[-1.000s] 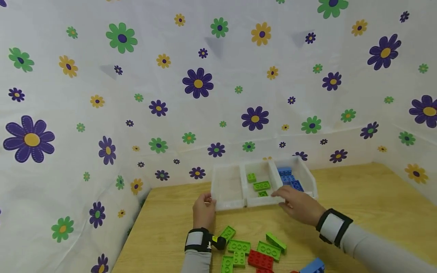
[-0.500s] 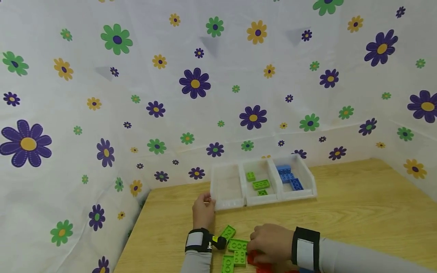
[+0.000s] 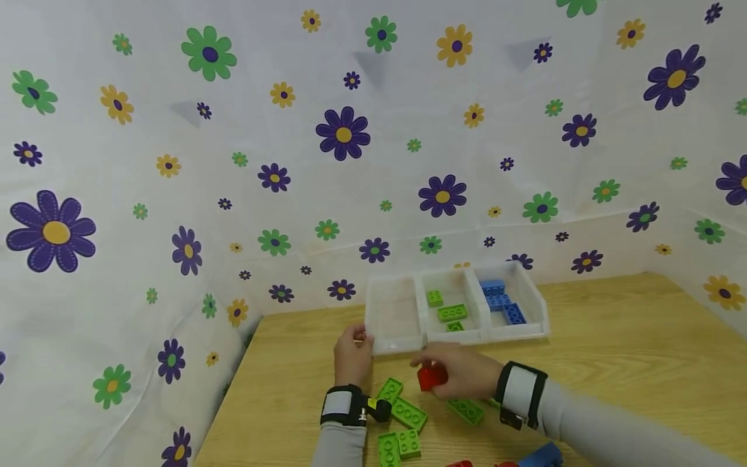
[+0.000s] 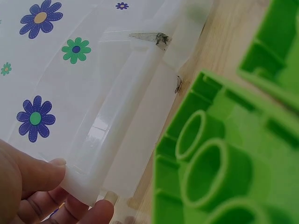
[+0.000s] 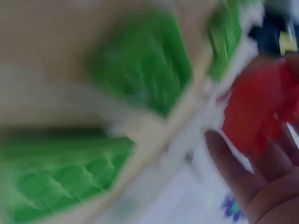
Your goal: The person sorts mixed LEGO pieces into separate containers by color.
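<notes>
My right hand [image 3: 461, 371] holds a red toy brick [image 3: 432, 376] above the table, just in front of the white three-compartment tray [image 3: 397, 346]. In the right wrist view the red brick [image 5: 257, 109] sits between thumb and fingers, blurred. At the tray's front left corner, my left hand [image 3: 353, 355] pinches the wall; the left wrist view shows thumb and fingers of that hand [image 4: 42, 186] on the translucent plastic [image 4: 117, 121]. The left compartment holds no bricks. Green bricks [image 3: 452, 312] lie in the middle one and blue bricks [image 3: 498, 301] in the right one.
Several loose green bricks [image 3: 408, 414] lie on the wooden table [image 3: 618, 363] between my forearms. A blue brick [image 3: 541, 456] and parts of red bricks [image 3: 460, 464] show at the lower edge. A flowered white curtain [image 3: 385, 194] hangs close behind the tray.
My right hand has come back from over the tray to the loose bricks, picked up a red brick and carried it up toward the tray. My left hand has stayed at the corner.
</notes>
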